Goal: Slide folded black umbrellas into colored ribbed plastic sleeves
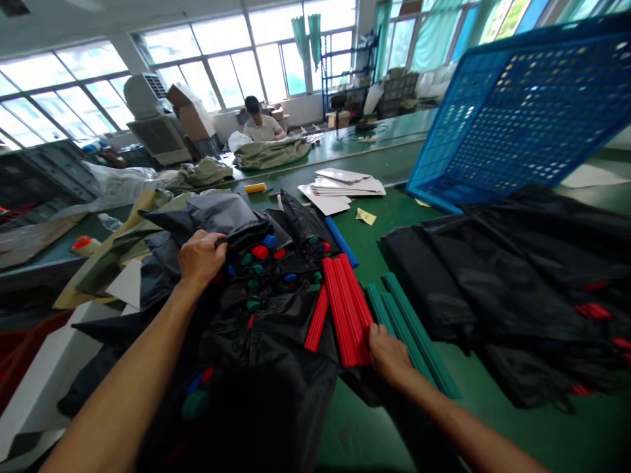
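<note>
Center frame on the green table point(355, 223), my left hand point(201, 258) clenches a fold of black nylon cloth point(266, 341) dotted with red, blue and green plastic caps point(259, 252). My right hand point(389, 355) rests ungripping against red ribbed strips point(348, 309), just beside green strips point(411, 328). Upper right, a blue plastic crate point(522, 118) leans above a black cloth pile point(493, 282), and a co-worker point(259, 121) sits farther off.

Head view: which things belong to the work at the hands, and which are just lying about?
In use: left hand gripping black nylon fabric; right hand against red ribbed plastic strips and green plastic strips.

Lying about: tilted blue perforated plastic crate; stack of white card sheets; bundled olive-green fabric.
</note>
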`<act>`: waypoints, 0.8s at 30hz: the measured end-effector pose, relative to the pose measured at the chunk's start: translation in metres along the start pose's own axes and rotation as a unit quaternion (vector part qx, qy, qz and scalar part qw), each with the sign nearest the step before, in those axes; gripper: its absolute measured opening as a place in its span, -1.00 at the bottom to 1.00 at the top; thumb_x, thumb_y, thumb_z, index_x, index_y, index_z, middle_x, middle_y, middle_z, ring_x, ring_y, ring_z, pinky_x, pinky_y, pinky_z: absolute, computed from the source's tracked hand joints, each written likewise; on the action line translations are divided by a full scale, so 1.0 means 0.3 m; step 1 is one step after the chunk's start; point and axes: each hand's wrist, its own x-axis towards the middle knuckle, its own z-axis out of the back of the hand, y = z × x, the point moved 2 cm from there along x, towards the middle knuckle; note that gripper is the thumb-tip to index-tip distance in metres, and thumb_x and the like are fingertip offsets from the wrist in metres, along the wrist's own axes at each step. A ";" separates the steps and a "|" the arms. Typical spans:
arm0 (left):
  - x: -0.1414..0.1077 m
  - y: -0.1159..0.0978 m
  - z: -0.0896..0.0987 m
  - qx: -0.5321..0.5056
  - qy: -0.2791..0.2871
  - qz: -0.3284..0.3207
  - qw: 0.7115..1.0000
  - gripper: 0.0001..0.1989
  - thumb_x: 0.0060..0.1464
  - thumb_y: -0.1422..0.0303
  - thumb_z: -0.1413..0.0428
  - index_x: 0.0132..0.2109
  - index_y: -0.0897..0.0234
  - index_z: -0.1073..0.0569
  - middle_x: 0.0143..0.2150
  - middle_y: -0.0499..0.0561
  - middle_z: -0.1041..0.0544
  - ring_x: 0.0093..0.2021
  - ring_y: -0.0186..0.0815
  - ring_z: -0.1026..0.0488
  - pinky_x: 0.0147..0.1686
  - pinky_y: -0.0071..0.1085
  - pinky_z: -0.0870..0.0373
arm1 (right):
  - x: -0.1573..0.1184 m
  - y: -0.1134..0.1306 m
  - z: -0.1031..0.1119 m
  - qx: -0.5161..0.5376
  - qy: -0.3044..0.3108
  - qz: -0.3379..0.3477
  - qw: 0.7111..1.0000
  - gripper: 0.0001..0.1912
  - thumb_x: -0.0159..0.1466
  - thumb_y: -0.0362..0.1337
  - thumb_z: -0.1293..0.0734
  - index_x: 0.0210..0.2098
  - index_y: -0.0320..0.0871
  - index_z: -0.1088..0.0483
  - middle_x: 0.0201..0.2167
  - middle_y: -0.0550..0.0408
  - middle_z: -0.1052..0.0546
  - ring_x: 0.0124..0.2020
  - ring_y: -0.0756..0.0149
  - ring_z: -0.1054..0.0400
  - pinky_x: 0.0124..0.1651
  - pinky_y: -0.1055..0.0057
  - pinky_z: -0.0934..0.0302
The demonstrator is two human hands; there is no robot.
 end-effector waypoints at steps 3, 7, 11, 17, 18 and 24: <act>-0.001 0.004 0.001 -0.017 -0.020 -0.020 0.999 -0.73 0.06 0.23 -0.02 -0.18 0.19 -0.55 -0.27 -0.01 -0.50 -0.27 -0.25 -0.42 -0.32 -0.41 -0.29 | 0.033 -0.018 0.028 0.005 -0.006 -0.008 1.000 -0.60 0.03 -0.35 -0.35 -0.13 -0.30 -0.34 -0.12 -0.20 -0.39 -0.07 -0.04 -0.29 -0.14 0.21 -0.11; 0.002 0.014 -0.018 -0.029 -0.058 -0.030 0.997 -0.80 0.04 0.24 -0.05 -0.25 0.14 -0.54 -0.35 -0.07 -0.49 -0.33 -0.30 -0.40 -0.38 -0.45 -0.26 | 0.038 -0.013 0.033 0.031 -0.008 -0.033 0.999 -0.54 -0.05 -0.37 -0.35 -0.11 -0.30 -0.34 -0.09 -0.19 -0.38 -0.03 0.00 -0.23 -0.08 0.22 -0.09; 0.008 0.025 -0.028 -0.043 -0.074 -0.038 0.996 -0.83 0.04 0.24 -0.05 -0.27 0.10 -0.52 -0.38 -0.10 -0.49 -0.33 -0.30 -0.40 -0.37 -0.44 -0.28 | 0.035 -0.011 0.053 0.082 0.001 -0.068 0.994 -0.59 -0.05 -0.40 -0.32 -0.17 -0.34 -0.36 -0.12 -0.22 -0.40 -0.10 0.08 -0.29 -0.13 0.30 -0.15; 0.029 0.038 -0.006 -0.057 -0.109 -0.052 0.991 -0.82 0.03 0.25 -0.09 -0.27 0.16 -0.55 -0.39 -0.08 -0.51 -0.33 -0.31 -0.42 -0.31 -0.43 -0.31 | 0.053 -0.162 0.200 0.342 0.038 -0.056 0.937 -0.65 -0.02 -0.33 -0.26 -0.20 -0.24 -0.34 -0.35 0.08 -0.45 -0.35 0.32 -0.37 -0.33 0.44 -0.26; 0.032 0.037 -0.003 -0.059 -0.106 -0.051 0.991 -0.81 0.03 0.25 -0.08 -0.26 0.17 -0.55 -0.39 -0.08 -0.51 -0.33 -0.31 -0.42 -0.30 -0.43 -0.32 | 0.054 -0.188 0.216 0.443 0.040 -0.067 0.893 -0.64 -0.04 -0.35 -0.26 -0.21 -0.22 -0.33 -0.36 0.10 -0.44 -0.36 0.33 -0.37 -0.33 0.44 -0.29; 0.021 0.005 0.013 -0.050 -0.030 0.004 0.998 -0.72 0.06 0.29 -0.01 -0.18 0.25 -0.57 -0.27 0.04 -0.54 -0.23 -0.24 -0.45 -0.18 -0.38 -0.33 | 0.042 -0.178 0.191 0.702 0.084 -0.150 0.691 -0.61 -0.03 -0.31 -0.38 -0.17 -0.17 -0.38 -0.41 0.07 -0.48 -0.45 0.35 -0.36 -0.36 0.39 -0.35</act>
